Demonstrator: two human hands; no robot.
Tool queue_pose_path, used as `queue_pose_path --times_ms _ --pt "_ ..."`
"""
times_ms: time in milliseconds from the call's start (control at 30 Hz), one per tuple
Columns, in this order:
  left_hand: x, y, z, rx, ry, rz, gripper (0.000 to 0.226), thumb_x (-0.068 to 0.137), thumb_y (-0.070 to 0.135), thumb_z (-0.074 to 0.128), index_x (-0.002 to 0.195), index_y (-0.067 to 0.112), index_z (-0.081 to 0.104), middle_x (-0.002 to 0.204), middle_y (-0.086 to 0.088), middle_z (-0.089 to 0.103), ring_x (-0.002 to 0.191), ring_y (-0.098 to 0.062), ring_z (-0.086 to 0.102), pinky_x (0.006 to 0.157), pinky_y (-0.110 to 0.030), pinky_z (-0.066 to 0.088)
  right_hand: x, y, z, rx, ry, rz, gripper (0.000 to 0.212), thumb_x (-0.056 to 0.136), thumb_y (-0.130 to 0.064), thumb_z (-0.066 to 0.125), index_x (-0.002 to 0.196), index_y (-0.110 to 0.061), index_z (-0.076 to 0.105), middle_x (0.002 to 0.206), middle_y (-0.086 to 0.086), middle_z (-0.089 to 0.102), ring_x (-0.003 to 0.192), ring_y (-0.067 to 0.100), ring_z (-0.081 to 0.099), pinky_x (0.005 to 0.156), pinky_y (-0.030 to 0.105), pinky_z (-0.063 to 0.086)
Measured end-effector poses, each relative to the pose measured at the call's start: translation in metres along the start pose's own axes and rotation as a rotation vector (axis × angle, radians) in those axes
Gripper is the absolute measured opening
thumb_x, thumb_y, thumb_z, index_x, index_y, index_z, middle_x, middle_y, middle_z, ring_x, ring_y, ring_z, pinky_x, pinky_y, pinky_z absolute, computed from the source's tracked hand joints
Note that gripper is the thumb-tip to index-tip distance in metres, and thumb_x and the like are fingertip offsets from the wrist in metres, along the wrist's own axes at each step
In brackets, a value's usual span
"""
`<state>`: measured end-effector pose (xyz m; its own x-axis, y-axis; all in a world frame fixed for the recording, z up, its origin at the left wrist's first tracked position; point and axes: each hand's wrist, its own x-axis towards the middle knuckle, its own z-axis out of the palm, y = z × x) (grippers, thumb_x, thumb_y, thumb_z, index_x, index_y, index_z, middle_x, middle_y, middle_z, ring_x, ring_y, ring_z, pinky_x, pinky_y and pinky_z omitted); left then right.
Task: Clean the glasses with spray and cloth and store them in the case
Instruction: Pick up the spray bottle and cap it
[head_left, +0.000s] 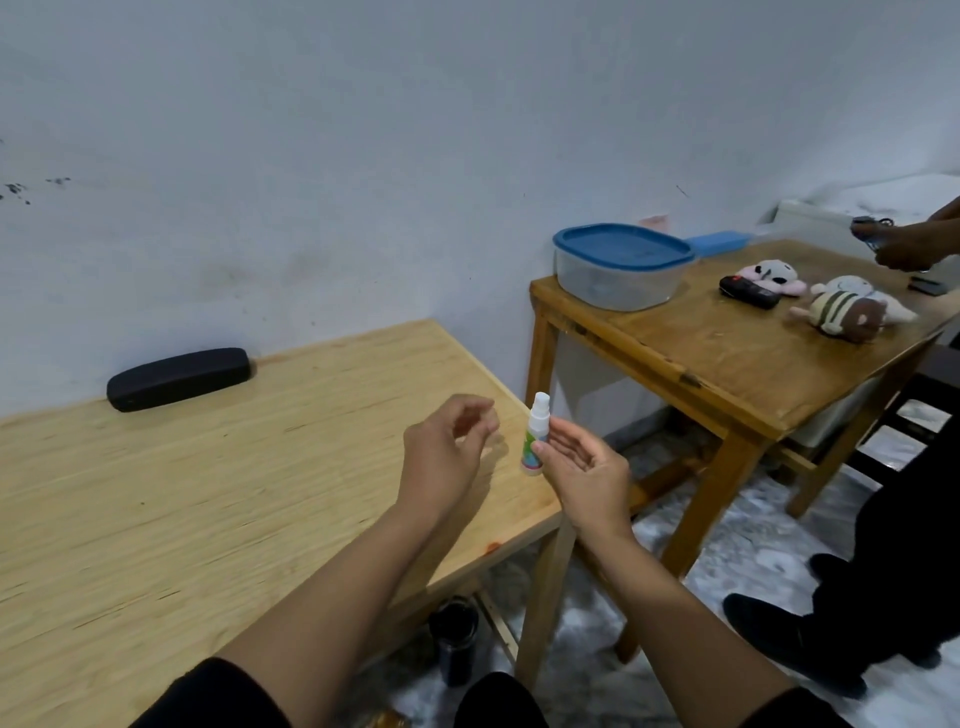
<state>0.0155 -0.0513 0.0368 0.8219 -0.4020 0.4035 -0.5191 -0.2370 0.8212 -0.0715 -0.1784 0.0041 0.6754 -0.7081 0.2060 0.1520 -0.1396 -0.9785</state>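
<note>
A small white spray bottle (535, 434) with a coloured label stands upright at the right edge of the light wooden table (208, 499). My right hand (584, 470) is just beside it, fingers spread, fingertips at or near the bottle's side. My left hand (447, 449) hovers to the bottle's left with fingers loosely curled and nothing in it. A closed black glasses case (179, 378) lies at the table's far edge against the wall. No glasses or cloth are visible on this table.
A darker wooden table (727, 358) to the right holds a blue-lidded container (621, 265), two plush toys (847, 306) and a black device (748, 291). Another person's hand (904, 244) and dark legs (883, 597) are at the far right. A dark flask (454, 639) stands under my table.
</note>
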Motion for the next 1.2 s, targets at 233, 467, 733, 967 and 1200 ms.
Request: queue_pose_path --times_ms 233,467,733,967,1200 --pt "0.021 0.032 -0.002 -0.139 0.011 0.079 0.014 0.084 0.015 0.067 0.097 0.020 0.067 0.085 0.014 0.068 0.081 0.011 0.062 0.072 -0.003 0.044 0.001 0.001 0.001 0.013 -0.016 -0.002 0.038 0.075 -0.001 0.073 0.112 -0.012 0.066 0.099 0.001 0.071 0.094 0.009 0.069 0.085 0.022 0.054" --pt "0.025 0.035 0.009 -0.059 -0.095 0.162 0.015 0.085 0.012 0.065 0.098 0.019 0.069 0.086 0.014 0.066 0.078 0.014 0.059 0.072 0.000 0.042 0.002 -0.003 0.000 0.027 -0.042 -0.002 0.036 0.076 -0.001 0.072 0.106 -0.019 0.067 0.098 -0.001 0.072 0.093 0.008 0.069 0.083 0.020 0.054" --pt "0.022 0.025 0.012 -0.053 -0.198 0.149 0.022 0.085 0.011 0.065 0.104 0.020 0.070 0.098 0.007 0.071 0.084 0.008 0.061 0.080 -0.003 0.044 0.005 -0.007 -0.004 0.015 -0.095 0.018 0.035 0.076 0.001 0.071 0.105 -0.018 0.065 0.096 0.000 0.071 0.089 0.004 0.069 0.082 0.019 0.054" --pt "0.007 0.016 0.014 -0.127 -0.162 0.087 0.035 0.083 0.008 0.066 0.113 0.026 0.062 0.101 0.014 0.065 0.096 0.001 0.063 0.085 -0.010 0.049 0.007 -0.021 -0.014 -0.045 -0.176 -0.063 0.053 0.079 0.002 0.068 0.119 -0.030 0.054 0.110 0.006 0.068 0.103 0.010 0.066 0.090 0.025 0.053" --pt "-0.006 0.010 0.023 -0.220 -0.133 0.014 0.035 0.080 0.004 0.069 0.108 0.026 0.065 0.098 0.011 0.070 0.092 0.001 0.065 0.080 -0.011 0.050 0.012 -0.032 -0.016 -0.229 -0.238 -0.198 0.054 0.079 0.005 0.067 0.119 -0.029 0.056 0.105 -0.002 0.066 0.097 -0.006 0.063 0.083 0.010 0.050"
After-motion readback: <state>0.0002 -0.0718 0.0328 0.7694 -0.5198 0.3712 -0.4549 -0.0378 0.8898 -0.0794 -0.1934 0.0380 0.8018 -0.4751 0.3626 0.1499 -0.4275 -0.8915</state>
